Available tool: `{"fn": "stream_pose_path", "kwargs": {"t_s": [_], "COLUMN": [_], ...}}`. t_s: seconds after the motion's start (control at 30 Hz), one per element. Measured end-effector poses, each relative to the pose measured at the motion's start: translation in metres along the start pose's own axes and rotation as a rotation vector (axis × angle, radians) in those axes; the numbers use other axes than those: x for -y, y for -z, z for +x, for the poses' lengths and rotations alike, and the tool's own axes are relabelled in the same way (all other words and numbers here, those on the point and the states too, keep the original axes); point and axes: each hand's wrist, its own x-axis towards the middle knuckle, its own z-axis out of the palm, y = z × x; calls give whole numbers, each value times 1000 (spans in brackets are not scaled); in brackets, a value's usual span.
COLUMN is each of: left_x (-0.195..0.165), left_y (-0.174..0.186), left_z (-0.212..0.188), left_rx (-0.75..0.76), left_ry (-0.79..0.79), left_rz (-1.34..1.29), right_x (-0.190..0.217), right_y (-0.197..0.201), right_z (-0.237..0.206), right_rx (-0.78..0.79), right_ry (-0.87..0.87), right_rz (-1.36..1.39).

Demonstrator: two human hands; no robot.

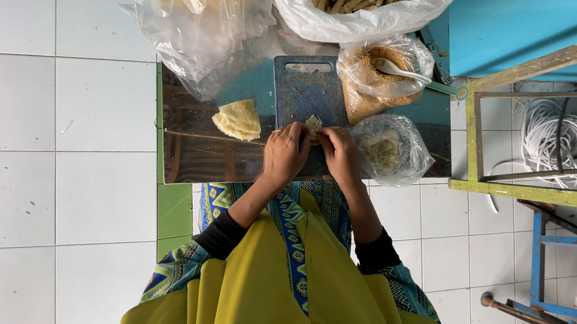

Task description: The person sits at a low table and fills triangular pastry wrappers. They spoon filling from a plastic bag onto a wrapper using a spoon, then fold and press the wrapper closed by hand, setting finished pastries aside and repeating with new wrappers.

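Two plastic bags (383, 81) crowd cutting board (308, 90)

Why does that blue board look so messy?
The blue plastic cutting board is dusted with pale crumbs and scratches. Both hands pinch a small pale wrapper on it. Nothing looks spilled or broken.

Clear plastic bags ring the board: crumbs bag (377, 81), small filling bag (389, 149), rolls bag (358, 13), crumpled bag (197, 23).

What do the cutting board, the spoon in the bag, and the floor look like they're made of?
Cutting board: likely plastic; matte blue, scuffed, with a moulded handle slot. Spoon: looks like metal or pale plastic; smooth and shiny, hard to tell. Floor: glazed white tiles, glossy with grout lines.
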Motion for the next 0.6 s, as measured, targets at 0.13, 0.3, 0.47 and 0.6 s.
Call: {"fn": "stream_pose_path", "kwargs": {"t_s": [0.13, 0.3, 0.47, 0.6], "left_x": [2, 5, 24, 27], "left_y": [1, -3, -1, 14], "left_z": [6, 6, 13, 11], "left_rx": [60, 95, 116, 123], "left_ry": [25, 136, -94, -191], "left_rz": [-39, -40, -28, 61], "right_x": [-1, -6, -8, 0], "right_y": [-9, -11, 1, 19], "right_z": [6, 17, 10, -2], "right_rx": [26, 57, 65, 92], "right_ry": [-239, -156, -7, 65], "right_rz": [116, -9, -54, -100]}}
